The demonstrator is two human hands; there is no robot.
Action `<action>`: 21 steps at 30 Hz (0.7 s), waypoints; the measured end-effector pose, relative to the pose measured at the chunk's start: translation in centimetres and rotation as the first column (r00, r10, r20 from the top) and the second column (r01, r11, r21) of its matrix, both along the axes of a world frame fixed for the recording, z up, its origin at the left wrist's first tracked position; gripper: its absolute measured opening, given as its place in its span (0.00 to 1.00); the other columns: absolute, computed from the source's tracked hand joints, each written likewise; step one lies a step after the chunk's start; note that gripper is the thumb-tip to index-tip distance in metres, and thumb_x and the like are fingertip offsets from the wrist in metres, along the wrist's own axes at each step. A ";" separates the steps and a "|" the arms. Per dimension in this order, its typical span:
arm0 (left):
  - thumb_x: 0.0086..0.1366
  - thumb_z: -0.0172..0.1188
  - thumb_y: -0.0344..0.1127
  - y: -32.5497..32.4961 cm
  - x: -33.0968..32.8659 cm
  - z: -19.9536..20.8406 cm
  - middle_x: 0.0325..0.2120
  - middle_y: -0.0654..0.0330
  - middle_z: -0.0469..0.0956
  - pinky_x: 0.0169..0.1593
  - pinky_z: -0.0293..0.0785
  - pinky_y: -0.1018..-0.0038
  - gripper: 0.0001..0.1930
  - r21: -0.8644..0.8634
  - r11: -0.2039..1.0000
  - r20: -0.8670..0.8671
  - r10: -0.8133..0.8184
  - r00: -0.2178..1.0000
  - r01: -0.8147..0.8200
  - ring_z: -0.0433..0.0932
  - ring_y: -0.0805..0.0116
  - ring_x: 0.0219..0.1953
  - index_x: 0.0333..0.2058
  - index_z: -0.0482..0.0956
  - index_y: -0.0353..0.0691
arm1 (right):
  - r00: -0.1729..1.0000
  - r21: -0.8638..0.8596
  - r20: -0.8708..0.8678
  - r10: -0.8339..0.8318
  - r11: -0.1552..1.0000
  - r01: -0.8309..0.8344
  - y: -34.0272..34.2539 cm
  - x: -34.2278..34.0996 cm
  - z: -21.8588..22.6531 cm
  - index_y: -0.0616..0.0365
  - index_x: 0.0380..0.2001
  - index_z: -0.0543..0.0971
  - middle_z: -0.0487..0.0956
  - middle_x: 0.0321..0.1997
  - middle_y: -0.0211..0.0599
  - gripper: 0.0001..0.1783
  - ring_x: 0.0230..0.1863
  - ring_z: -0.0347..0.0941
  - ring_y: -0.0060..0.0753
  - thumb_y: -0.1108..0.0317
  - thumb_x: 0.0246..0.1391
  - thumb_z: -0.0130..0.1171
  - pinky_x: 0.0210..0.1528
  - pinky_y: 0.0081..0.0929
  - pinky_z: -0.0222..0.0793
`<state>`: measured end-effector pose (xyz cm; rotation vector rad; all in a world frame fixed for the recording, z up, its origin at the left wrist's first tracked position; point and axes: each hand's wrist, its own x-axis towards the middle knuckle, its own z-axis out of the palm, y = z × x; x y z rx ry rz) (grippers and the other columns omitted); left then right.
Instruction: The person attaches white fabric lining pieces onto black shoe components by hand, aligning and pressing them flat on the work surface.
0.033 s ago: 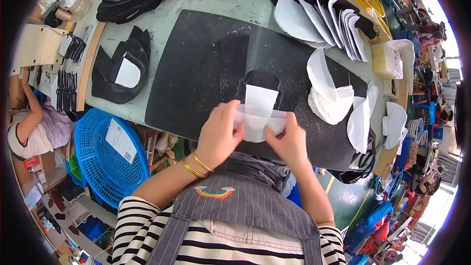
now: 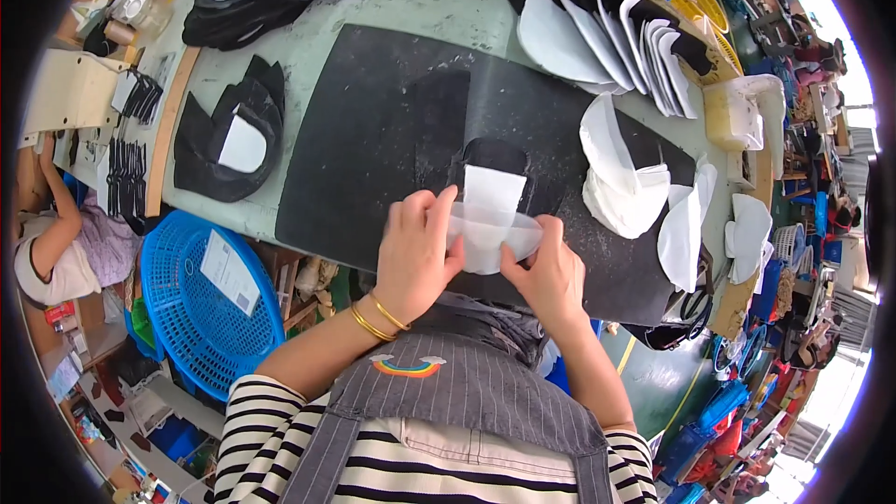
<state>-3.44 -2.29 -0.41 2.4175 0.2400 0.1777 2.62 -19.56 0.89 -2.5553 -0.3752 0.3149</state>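
Observation:
My left hand pinches one end of a thin, translucent white curved piece. The other end is between the thumb and fingers of my right hand. This piece lies across a white insert, which shows faintly through it. Under the insert is a black piece with a rounded end, set on a large black mat. To the right on the mat sits a stack of white curved pieces, with one leaning upright against it. My fingertips partly hide the piece's ends.
A black shoe-upper-like piece with a white insert lies left of the mat. A pile of black pieces and a fanned row of white and black pieces are farther back. A blue basket stands lower left. Another person's arm shows at far left.

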 end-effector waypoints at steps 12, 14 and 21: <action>0.62 0.53 0.49 -1.7 2.9 -0.5 0.59 0.68 0.64 0.61 0.44 0.39 0.21 0.357 0.704 0.075 -0.677 0.733 0.614 0.56 0.57 0.63 0.53 0.72 0.54 | 0.821 -0.149 0.571 0.010 0.984 0.092 -9.4 9.6 -1.5 0.58 0.47 0.72 0.71 0.41 0.46 0.19 0.38 0.72 0.49 0.72 0.50 0.59 0.36 0.39 0.71; 0.61 0.53 0.50 -1.2 2.6 -0.5 0.59 0.68 0.63 0.61 0.43 0.38 0.22 0.330 0.670 0.035 -0.713 0.701 0.665 0.56 0.56 0.63 0.54 0.71 0.56 | 0.768 -0.037 0.621 -0.160 0.972 0.232 -11.8 8.0 -0.3 0.61 0.43 0.74 0.73 0.42 0.48 0.15 0.40 0.71 0.50 0.70 0.52 0.58 0.42 0.39 0.68; 0.57 0.60 0.47 -1.5 3.7 2.0 0.53 0.65 0.70 0.60 0.46 0.45 0.18 0.241 0.719 0.005 -0.673 0.740 0.652 0.62 0.54 0.56 0.44 0.79 0.50 | 0.796 0.047 0.432 -0.423 0.892 0.449 -19.7 4.4 -2.6 0.61 0.37 0.77 0.75 0.35 0.45 0.08 0.35 0.73 0.46 0.71 0.52 0.57 0.37 0.34 0.69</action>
